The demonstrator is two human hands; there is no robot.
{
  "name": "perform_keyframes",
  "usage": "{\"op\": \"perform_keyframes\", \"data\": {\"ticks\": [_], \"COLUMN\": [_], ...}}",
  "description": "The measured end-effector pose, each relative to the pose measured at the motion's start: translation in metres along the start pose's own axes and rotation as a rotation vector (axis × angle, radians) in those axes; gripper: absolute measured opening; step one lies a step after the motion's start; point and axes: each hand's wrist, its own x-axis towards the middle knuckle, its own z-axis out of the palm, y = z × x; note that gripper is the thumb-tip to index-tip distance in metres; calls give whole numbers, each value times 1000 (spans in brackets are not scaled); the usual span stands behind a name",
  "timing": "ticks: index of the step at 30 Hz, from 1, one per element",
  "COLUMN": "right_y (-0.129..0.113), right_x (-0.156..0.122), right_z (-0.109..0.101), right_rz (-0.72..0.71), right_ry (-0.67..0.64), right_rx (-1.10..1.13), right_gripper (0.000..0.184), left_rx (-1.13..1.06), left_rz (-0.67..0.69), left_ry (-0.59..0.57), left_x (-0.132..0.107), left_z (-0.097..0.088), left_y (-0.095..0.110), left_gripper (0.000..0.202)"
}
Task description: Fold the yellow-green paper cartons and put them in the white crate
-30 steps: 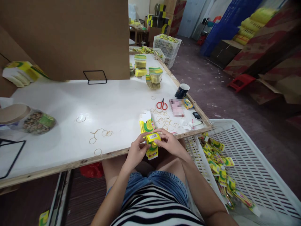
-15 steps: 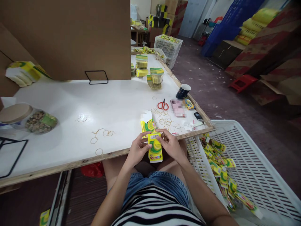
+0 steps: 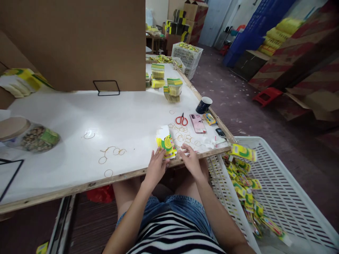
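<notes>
- Head view, the handling: I'd judge the step in hand is separating one pack from the pile of yellow packs (image 3: 166, 141), which lies on the white table (image 3: 137, 130) near its wooden edge. I'd steady the pile lightly with the left, lift a single edge, and avoid creasing the card or snagging the rubber bands (image 3: 182, 135) just beyond.
- Head view, left grip: my left hand (image 3: 156, 164) is loosely spread, fingertips laid on the pile's near end; I see no firm pinch.
- Head view, right grip: my right hand (image 3: 191, 160) is half-curled and empty, just beside the pile.
- Head view, right side: a blurred loose pack (image 3: 243, 152) shows over the white basket (image 3: 280, 173); I can't tell whether it touches the rim.
</notes>
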Motion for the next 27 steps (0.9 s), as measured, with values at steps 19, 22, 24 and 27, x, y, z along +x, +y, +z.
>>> {"op": "perform_keyframes", "data": {"ticks": [19,22,24,27], "right_y": [-39,-47,-50,-51], "right_x": [-31,-34,-35,-38], "right_z": [22,19,17,17], "right_rz": [203,190,147,120], "right_ry": [-256,-306,-312,-327], "right_rx": [552,531,461,367], "right_gripper": [34,33,34,35], "left_rx": [-1289,-1386,-1394,-1362], "left_rz": [-259,-282,-279,-296], "left_ry": [-19,-84,-87,-6], "left_x": [6,5,5,6], "left_z": [-27,-32,-32,-26], "left_y": [17,23,25,24], "left_gripper": [58,54,52,48]}}
